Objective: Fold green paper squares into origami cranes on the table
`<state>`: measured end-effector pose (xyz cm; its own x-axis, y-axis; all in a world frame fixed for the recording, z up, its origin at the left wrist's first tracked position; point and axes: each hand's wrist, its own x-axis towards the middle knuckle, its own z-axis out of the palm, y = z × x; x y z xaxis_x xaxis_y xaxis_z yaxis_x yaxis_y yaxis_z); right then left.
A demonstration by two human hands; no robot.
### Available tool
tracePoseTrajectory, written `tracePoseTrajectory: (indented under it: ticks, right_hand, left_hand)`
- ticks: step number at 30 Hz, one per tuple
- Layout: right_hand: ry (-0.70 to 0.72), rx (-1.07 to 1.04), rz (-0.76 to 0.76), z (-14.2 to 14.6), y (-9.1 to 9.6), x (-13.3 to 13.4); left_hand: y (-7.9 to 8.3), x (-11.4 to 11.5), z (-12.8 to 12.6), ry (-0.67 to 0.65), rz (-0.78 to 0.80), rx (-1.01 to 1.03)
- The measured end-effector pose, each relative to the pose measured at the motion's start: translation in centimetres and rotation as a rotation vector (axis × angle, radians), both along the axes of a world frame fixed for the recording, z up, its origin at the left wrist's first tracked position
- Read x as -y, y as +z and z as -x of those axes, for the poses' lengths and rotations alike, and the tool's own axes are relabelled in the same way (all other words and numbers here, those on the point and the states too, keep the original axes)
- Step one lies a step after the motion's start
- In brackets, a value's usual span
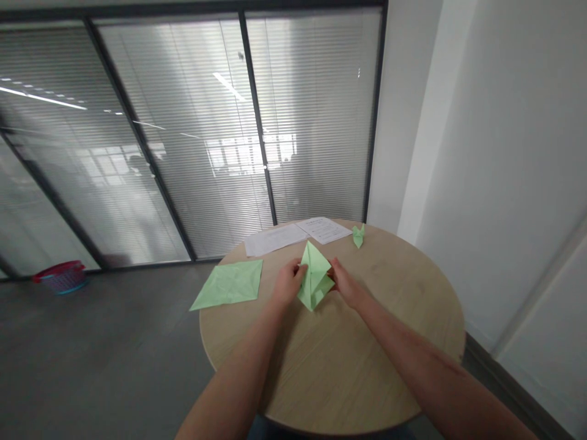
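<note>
Pinching the green origami model [314,278] by its side flaps over the bench [394,318], your left hand [288,282] and right hand [345,284] are closed on paper that looks light, thin and easily crushed.

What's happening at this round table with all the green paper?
A person holds a partly folded green paper between both bare hands, the left hand on its left side and the right hand on its right, at a round wooden table. A flat green sheet lies to the left, a small folded green piece and two printed white sheets at the far edge.
</note>
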<state>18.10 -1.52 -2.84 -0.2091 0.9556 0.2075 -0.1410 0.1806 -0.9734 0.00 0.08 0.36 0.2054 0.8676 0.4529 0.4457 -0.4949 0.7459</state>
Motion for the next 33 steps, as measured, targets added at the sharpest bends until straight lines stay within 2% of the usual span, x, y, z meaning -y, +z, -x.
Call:
tracePoseTrajectory:
  ticks: [3, 6, 9, 12, 16, 21, 33]
  right_hand:
    - [0.016, -0.091, 0.071, 0.0, -0.3, -0.3]
    - [-0.045, -0.043, 0.068, 0.0, -0.2, 0.0]
    - [-0.063, 0.025, 0.0, 0.0, 0.4, 0.7]
    - [-0.021, 0.074, -0.087, 0.1, 0.9, 1.0]
    - [0.005, 0.093, -0.155, 0.1, 0.8, 0.5]
    - [-0.031, 0.201, -0.209, -0.2, 0.9, 0.4]
    - [0.006, 0.138, -0.124, -0.5, 0.2, -0.1]
  left_hand:
    - [0.0, -0.1, 0.0, 0.025, 0.0, 0.025]
    - [-0.1, -0.2, 0.0, 0.049, -0.002, 0.026]
    - [-0.2, -0.3, 0.0, 0.035, 0.012, 0.049]
    - [-0.1, -0.1, -0.1, 0.005, 0.037, 0.052]
    - [0.1, 0.3, -0.2, -0.057, 0.03, -0.008]
    - [0.2, 0.5, -0.1, -0.055, 0.031, -0.072]
    - [0.3, 0.4, 0.1, -0.048, 0.02, -0.023]
